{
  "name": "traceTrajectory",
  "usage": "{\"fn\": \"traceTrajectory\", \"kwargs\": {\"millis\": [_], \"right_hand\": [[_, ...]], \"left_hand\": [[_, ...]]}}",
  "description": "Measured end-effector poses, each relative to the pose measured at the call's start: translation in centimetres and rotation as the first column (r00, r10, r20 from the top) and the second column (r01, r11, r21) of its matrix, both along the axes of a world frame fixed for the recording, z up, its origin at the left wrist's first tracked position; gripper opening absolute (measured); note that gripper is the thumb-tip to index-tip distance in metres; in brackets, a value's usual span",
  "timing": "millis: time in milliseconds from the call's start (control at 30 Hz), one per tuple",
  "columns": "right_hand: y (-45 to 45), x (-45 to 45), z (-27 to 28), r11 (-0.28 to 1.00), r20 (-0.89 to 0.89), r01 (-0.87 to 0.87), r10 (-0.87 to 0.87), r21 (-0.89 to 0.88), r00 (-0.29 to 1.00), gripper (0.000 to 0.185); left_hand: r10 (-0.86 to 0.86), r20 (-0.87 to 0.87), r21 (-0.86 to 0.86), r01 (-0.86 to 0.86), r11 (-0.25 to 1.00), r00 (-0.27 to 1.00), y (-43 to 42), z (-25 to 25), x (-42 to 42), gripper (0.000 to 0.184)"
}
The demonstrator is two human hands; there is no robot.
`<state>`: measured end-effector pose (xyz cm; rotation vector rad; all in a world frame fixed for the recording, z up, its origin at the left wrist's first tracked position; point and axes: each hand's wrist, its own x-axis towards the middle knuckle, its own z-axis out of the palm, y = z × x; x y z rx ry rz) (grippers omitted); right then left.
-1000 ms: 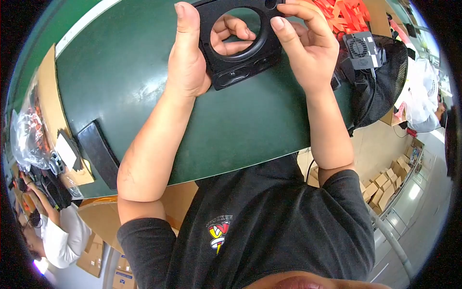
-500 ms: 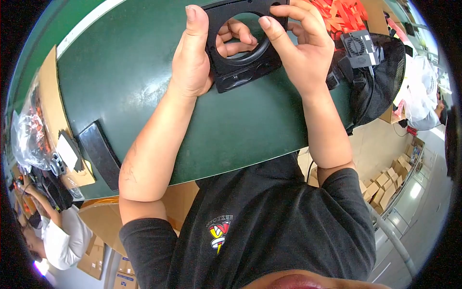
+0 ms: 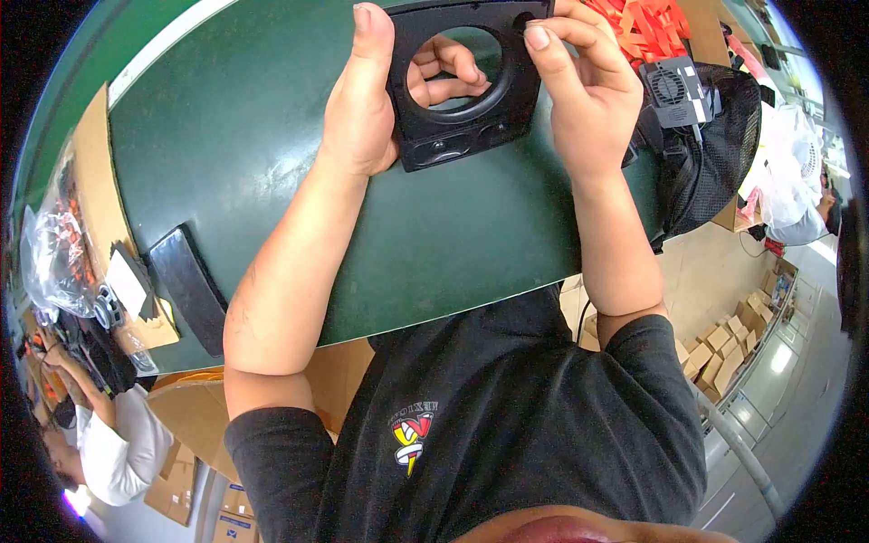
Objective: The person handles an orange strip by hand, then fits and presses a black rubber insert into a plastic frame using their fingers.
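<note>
A black plastic panel point(image 3: 424, 131) with a large round opening is held up over the table at the top of the view. My left hand point(image 3: 359, 109) grips its left edge, thumb pointing up along the front. The curled fingers of that hand show behind the panel through the opening. At the upper right corner my right hand point(image 3: 593, 109) is closed on the edge, its thumb beside a small round hole. Some right fingertips are hidden behind the panel.
The green table point(image 3: 453, 235) holds a long black piece point(image 3: 187, 285) and cardboard point(image 3: 104, 181) at left. To the right lie orange-red strips point(image 3: 641, 27), a small grey fan device point(image 3: 674, 90) and a black mesh bag point(image 3: 720, 163). Another person point(image 3: 118, 452) works at lower left.
My right hand has shifted a little to the right, its thumb moving from over the large opening to the panel's right edge. The panel has turned slightly; my left hand keeps its grip.
</note>
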<state>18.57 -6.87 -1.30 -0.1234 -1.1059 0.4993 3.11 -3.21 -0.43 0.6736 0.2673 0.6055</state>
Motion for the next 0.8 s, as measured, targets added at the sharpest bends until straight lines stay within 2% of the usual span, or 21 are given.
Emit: {"fn": "traceTrajectory", "kwargs": {"millis": [33,67,100,133,167,200,267,300,367,400,467,500,533,567,600,633,667,700,733,767,800], "right_hand": [[-1.4,0.2,0.7,1.000,0.001,-0.001,0.001,0.003,1.000,0.015],[-4.0,0.3,2.6,0.878,0.259,0.310,-0.224,-0.366,0.940,0.018],[-6.0,0.6,4.1,0.546,0.555,0.616,-0.299,-0.568,0.777,0.022],[-6.8,0.9,4.9,0.569,0.532,0.592,-0.293,-0.571,0.795,0.019],[-8.1,0.5,6.7,0.559,0.428,0.494,-0.257,-0.665,0.867,0.009],[-9.9,1.0,8.1,0.577,0.526,0.515,-0.167,-0.634,0.834,0.010],[-14.0,2.1,11.4,0.596,0.785,0.624,0.015,-0.504,0.620,0.008],[-16.2,3.1,12.5,0.609,0.792,0.559,0.202,-0.562,0.576,0.019],[-21.0,4.4,14.1,0.412,0.567,0.396,0.500,-0.820,0.654,0.038],[-24.4,5.7,14.3,0.229,0.447,0.388,0.563,-0.893,0.695,0.041],[-31.6,8.9,14.3,0.048,0.321,0.340,0.473,-0.939,0.821,0.042],[-36.2,10.2,12.9,0.022,0.218,0.217,0.150,-0.976,0.964,0.040],[-40.7,11.4,10.5,0.044,0.081,0.091,-0.192,-0.995,0.978,0.039],[-44.5,12.6,7.3,0.197,-0.229,-0.135,-0.598,-0.971,0.768,0.032],[-49.8,14.5,2.1,0.013,-0.130,-0.191,-0.775,-0.982,0.618,0.033],[-57.0,15.6,-5.5,-0.731,0.504,0.057,-0.411,-0.680,0.759,0.041],[-64.1,14.8,-14.9,-0.926,0.590,0.027,-0.218,-0.377,0.777,0.059],[-61.3,11.4,-16.6,-0.944,0.310,-0.134,-0.230,-0.300,0.923,0.076],[-55.7,6.0,-15.9,-0.782,0.112,-0.410,-0.513,-0.470,0.851,0.096],[-47.8,2.0,-13.0,-0.662,0.037,-0.590,-0.680,-0.462,0.733,0.095],[-47.7,2.6,-13.2,-0.668,0.031,-0.583,-0.669,-0.463,0.742,0.095]], "left_hand": [[-0.016,0.003,-0.009,0.016,1.000,1.000,0.1,0.0,0.0,0.093],[-0.013,0.005,-0.002,0.014,1.000,1.000,0.2,0.1,0.0,0.093],[-0.021,-0.001,-0.023,0.021,1.000,1.000,0.3,0.2,0.0,0.093],[-0.030,-0.008,-0.047,0.030,0.998,1.000,0.4,0.2,-0.1,0.093],[-0.031,-0.010,-0.044,0.031,0.999,0.999,0.5,0.3,-0.2,0.093],[-0.026,0.008,-0.048,0.027,0.998,1.000,0.5,0.3,-0.2,0.093],[-0.027,0.031,-0.061,0.028,0.998,0.999,0.6,0.4,-0.1,0.092],[-0.037,0.061,-0.089,0.042,0.995,0.997,0.8,0.4,-0.3,0.091],[-0.049,0.091,-0.121,0.060,0.991,0.995,1.0,0.4,-0.5,0.090],[-0.053,0.125,-0.158,0.073,0.985,0.991,1.1,0.3,-0.6,0.089],[-0.051,0.159,-0.196,0.082,0.977,0.986,1.4,0.2,-0.6,0.088],[-0.045,0.155,-0.193,0.075,0.978,0.987,1.4,0.1,-0.5,0.087],[-0.042,0.151,-0.189,0.070,0.980,0.988,1.4,0.1,-0.5,0.087],[-0.045,0.150,-0.186,0.073,0.980,0.988,1.5,0.1,-0.4,0.087],[-0.051,0.158,-0.199,0.083,0.976,0.986,1.5,0.0,-0.4,0.087],[-0.053,0.166,-0.212,0.088,0.973,0.985,1.5,0.0,-0.4,0.088],[-0.053,0.164,-0.207,0.087,0.974,0.985,1.6,0.0,-0.4,0.088],[-0.058,0.174,-0.203,0.094,0.975,0.983,1.6,-0.1,-0.5,0.088],[-0.060,0.183,-0.201,0.097,0.975,0.981,1.4,-0.2,-0.6,0.088],[-0.048,0.178,-0.201,0.084,0.976,0.983,1.3,-0.2,-0.8,0.088],[-0.056,0.198,-0.204,0.097,0.974,0.979,1.4,-0.1,-0.8,0.088]]}}
